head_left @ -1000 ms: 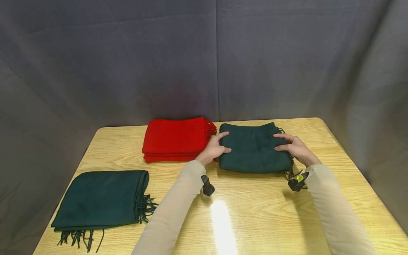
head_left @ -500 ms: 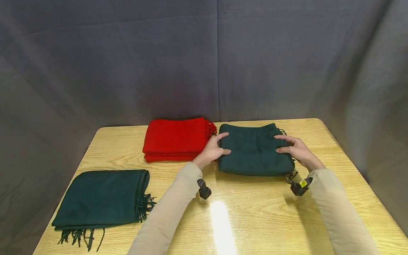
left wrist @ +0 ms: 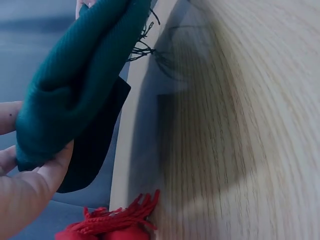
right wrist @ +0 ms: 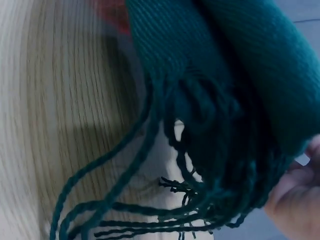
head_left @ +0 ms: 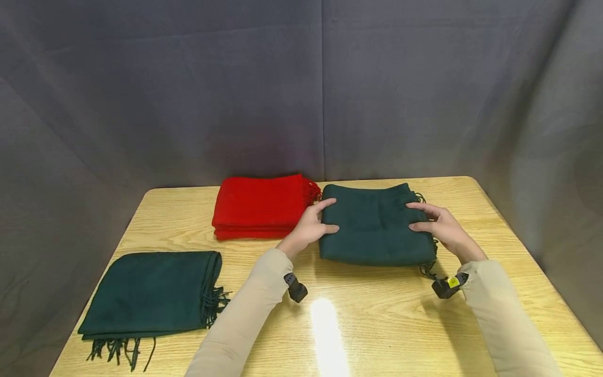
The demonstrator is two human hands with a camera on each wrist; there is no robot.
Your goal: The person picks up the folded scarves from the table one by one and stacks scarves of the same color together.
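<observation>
A folded dark green scarf [head_left: 377, 225] is held at its two ends, towards the back right of the table. My left hand [head_left: 307, 226] grips the left end. In the left wrist view, the thumb [left wrist: 52, 170] presses one side of the folded scarf [left wrist: 65, 100] and the fingers the other, with wood grain and a shadow showing below. My right hand [head_left: 442, 226] grips the fringed end. Dark green tassels [right wrist: 200, 200] dangle there in the right wrist view, and part of the right hand [right wrist: 297, 200] shows at the cloth's edge.
A folded red scarf [head_left: 259, 204] lies at the back of the wooden table [head_left: 377, 324], just left of my left hand. Another folded dark green scarf [head_left: 146, 293] with fringe lies front left. A grey curtain [head_left: 235, 94] hangs behind the table's back edge.
Both hands have drawn the green scarf slightly towards me, with the left end shifting a little left. The red scarf and the other green scarf stay in place.
</observation>
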